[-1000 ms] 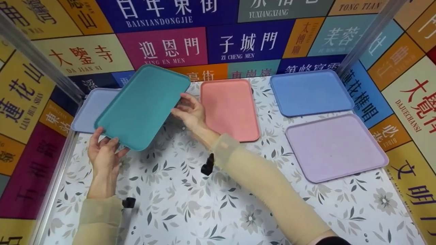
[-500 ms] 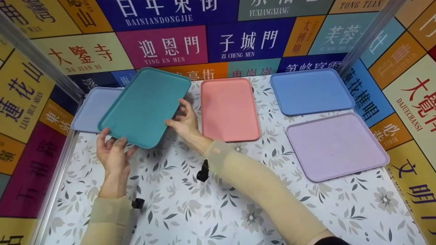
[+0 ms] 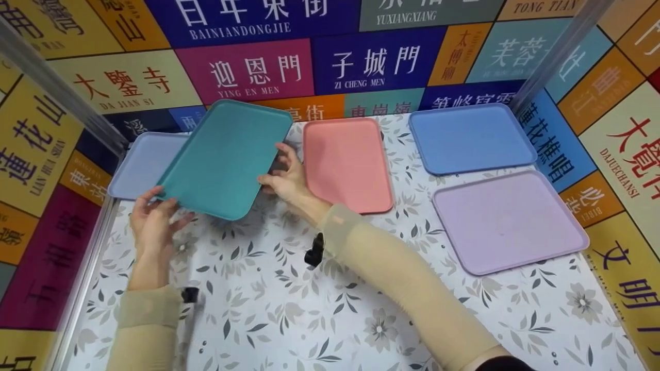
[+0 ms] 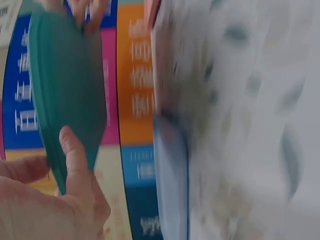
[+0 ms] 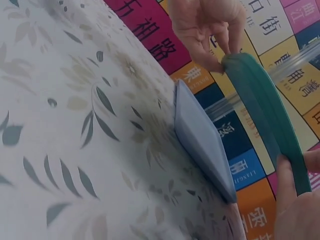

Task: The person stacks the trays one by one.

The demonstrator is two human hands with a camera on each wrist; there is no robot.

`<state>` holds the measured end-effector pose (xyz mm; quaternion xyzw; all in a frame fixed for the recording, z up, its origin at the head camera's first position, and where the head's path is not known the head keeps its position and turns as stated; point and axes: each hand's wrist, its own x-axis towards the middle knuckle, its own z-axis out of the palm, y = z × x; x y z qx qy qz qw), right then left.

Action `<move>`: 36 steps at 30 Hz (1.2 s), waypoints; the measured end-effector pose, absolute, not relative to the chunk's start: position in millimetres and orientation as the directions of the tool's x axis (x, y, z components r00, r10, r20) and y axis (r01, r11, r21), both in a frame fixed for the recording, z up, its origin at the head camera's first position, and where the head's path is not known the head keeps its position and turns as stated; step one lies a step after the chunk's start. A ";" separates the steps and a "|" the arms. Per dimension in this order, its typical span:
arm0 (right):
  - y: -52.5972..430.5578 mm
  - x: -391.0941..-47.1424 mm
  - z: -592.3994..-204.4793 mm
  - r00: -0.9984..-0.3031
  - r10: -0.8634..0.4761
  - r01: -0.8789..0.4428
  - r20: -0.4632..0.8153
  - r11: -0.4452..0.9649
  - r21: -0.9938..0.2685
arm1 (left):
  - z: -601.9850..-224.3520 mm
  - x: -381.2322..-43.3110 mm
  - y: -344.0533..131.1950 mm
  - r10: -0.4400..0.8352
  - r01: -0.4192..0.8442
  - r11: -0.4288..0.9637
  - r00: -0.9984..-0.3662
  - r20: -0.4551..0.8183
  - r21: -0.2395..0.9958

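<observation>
A teal rectangular tray (image 3: 227,157) is held up off the table, tilted, between both hands. My left hand (image 3: 154,221) pinches its near left corner, thumb on one face and fingers on the other, as the left wrist view shows at the tray's lower end (image 4: 62,100). On the right long edge, my right hand (image 3: 290,178) grips with thumb and fingers. Below and partly behind the teal tray lies a pale periwinkle tray (image 3: 136,165), its right part hidden. In the right wrist view that pale tray (image 5: 200,135) lies flat on the tabletop under the teal one.
A pink tray (image 3: 348,165) lies right of the right hand. Further right are a blue tray (image 3: 472,139) and a lilac tray (image 3: 510,224). The tabletop (image 3: 289,319) has a leaf print. Panels with printed characters (image 3: 258,72) stand at the back and sides.
The teal tray stays raised and has shifted slightly right, its near edge a little higher in view. The left hand went right, then back left. The other trays have not moved.
</observation>
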<state>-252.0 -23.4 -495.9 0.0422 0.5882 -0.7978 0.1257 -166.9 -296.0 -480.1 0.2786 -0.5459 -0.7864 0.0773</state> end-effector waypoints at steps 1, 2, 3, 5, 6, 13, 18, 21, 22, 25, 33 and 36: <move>-20.1 -253.9 -495.9 -0.963 -0.170 0.252 -0.211 -0.270 -0.929 | -477.9 -169.9 -305.9 -0.402 -0.190 -0.401 -0.842 -0.358 0.896; -16.5 -255.8 -495.9 -0.960 -0.187 0.255 -0.210 -0.269 -0.929 | -475.9 -172.9 -315.6 -0.368 -0.203 -0.396 -0.858 -0.357 0.896; -12.7 -257.8 -496.2 -0.957 -0.204 0.258 -0.208 -0.265 -0.929 | -474.5 -176.2 -325.4 -0.319 -0.218 -0.386 -0.880 -0.351 0.896; -5.2 -262.0 -496.9 -0.951 -0.230 0.266 -0.209 -0.259 -0.928 | -472.7 -183.4 -342.0 -0.187 -0.253 -0.345 -0.925 -0.331 0.904; -1.6 -264.1 -497.4 -0.948 -0.239 0.268 -0.209 -0.251 -0.930 | -471.9 -187.3 -348.9 -0.110 -0.267 -0.317 -0.943 -0.314 0.910; 16.9 -275.1 -495.9 -0.927 -0.326 0.264 -0.186 -0.213 -0.941 | -462.0 -215.4 -374.8 0.316 -0.286 -0.161 -0.921 -0.225 0.945; 28.7 -282.7 -494.1 -0.910 -0.380 0.249 -0.164 -0.186 -0.950 | -457.3 -236.6 -374.3 0.428 -0.324 -0.071 -0.864 -0.265 0.943; 34.4 -286.9 -492.9 -0.899 -0.404 0.253 -0.168 -0.166 -0.953 | -457.3 -246.3 -370.0 0.424 -0.363 -0.060 -0.852 -0.306 0.930; 35.6 -288.4 -492.5 -0.896 -0.411 0.255 -0.170 -0.162 -0.953 | -457.6 -248.5 -368.8 0.416 -0.372 -0.057 -0.852 -0.317 0.926; 38.2 -292.3 -490.8 -0.887 -0.429 0.257 -0.170 -0.156 -0.954 | -458.7 -252.6 -365.8 0.384 -0.395 -0.062 -0.857 -0.343 0.917; 43.8 -299.1 -487.6 -0.870 -0.459 0.277 -0.180 -0.152 -0.949 | -463.8 -256.5 -360.4 0.365 -0.365 -0.090 -0.878 -0.310 0.927; 46.2 -301.3 -486.2 -0.867 -0.463 0.280 -0.183 -0.149 -0.948 | -464.6 -257.9 -357.7 0.369 -0.343 -0.110 -0.885 -0.282 0.933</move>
